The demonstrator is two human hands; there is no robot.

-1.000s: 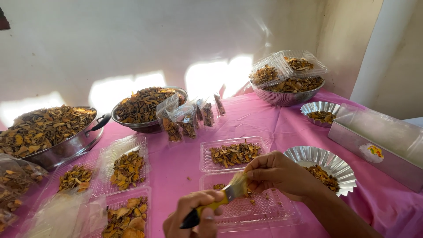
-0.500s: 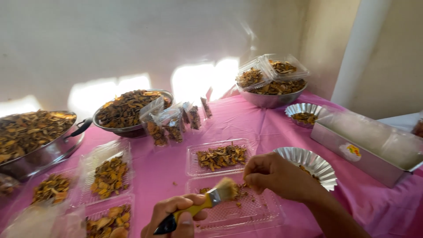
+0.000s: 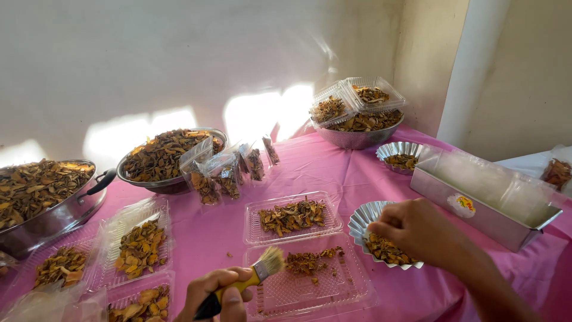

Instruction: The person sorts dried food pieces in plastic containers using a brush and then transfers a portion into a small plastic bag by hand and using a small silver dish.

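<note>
My left hand (image 3: 217, 295) grips a small brush (image 3: 262, 269) with a yellow and black handle, its bristles over the left edge of a clear plastic tray (image 3: 333, 292). That tray holds a few dried brown pieces near its far side. My right hand (image 3: 417, 229) rests in a fluted metal tin (image 3: 359, 219) to the tray's right, fingers bunched on the dried pieces (image 3: 384, 250) inside. A second clear tray (image 3: 292, 217) of dried pieces lies just behind.
On the pink cloth (image 3: 333, 173) stand a large pan (image 3: 42, 203), a metal bowl (image 3: 167, 158), small filled bags (image 3: 223, 173), a far bowl with lidded boxes (image 3: 357, 119), another fluted tin (image 3: 400, 156) and a long metal box (image 3: 482, 200). More filled trays (image 3: 137, 247) lie at the left.
My right hand moved from over the near tray rightward into the fluted tin. The brush stayed at the tray's left edge. The view shifted slightly.
</note>
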